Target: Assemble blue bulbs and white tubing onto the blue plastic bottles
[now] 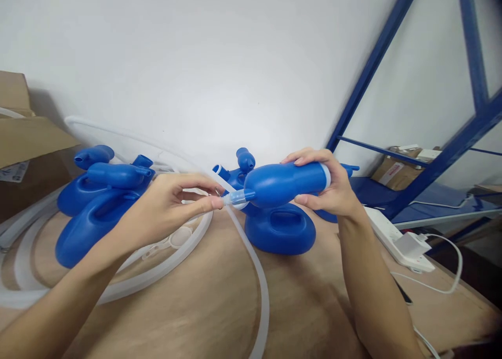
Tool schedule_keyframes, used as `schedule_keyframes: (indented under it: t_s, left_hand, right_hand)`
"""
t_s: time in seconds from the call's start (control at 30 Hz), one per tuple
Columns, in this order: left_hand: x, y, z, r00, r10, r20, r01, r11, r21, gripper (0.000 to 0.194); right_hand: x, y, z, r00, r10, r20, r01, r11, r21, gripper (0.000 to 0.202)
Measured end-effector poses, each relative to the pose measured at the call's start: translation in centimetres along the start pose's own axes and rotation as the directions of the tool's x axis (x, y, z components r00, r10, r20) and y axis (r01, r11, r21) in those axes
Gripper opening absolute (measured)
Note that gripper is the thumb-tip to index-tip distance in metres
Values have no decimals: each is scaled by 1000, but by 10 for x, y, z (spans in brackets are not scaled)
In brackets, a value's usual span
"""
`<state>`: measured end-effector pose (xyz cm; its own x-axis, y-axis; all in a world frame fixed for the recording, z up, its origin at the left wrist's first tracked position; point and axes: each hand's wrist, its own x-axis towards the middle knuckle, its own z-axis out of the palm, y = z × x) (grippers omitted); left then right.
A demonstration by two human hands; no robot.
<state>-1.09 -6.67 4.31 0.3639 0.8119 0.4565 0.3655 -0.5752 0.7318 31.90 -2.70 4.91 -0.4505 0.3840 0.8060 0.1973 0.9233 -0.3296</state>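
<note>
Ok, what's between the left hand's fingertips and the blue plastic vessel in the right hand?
Head view: a short clear tube, running from the left hand to the blue plastic vessel.

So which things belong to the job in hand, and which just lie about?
Job: blue bottle in the right hand; clear tube fitting in the left hand; probably the other blue bottles and translucent hose.

Apparently lying about: white power strip; white charger; cardboard box.

Left hand [167, 199] pinching, right hand [340, 191] curled, forearms [364, 275] angled inward
</note>
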Motion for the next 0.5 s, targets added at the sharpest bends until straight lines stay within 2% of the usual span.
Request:
schedule_keyframes:
  t_s: [0.07, 0.2, 0.33, 0.5]
  left_hand:
    - [2, 1, -1, 995, -41, 91, 38, 999, 30, 33]
    - [1, 4, -1, 966, -115, 230, 126, 991, -34, 31]
    - [0, 4, -1, 963, -142, 227, 145, 989, -1, 30]
    - [1, 2, 2, 973, -78, 216, 52, 991, 122, 30]
  right_hand:
    - [1, -1, 0, 1000, -17, 8, 17, 1000, -4, 46]
    - [3, -3, 1, 997, -5, 75, 5, 1000, -4, 47]
    - [3, -3, 1, 998, 15, 63, -14, 1000, -17, 47]
    - [2, -3, 0, 999, -6, 44, 8, 999, -39, 46]
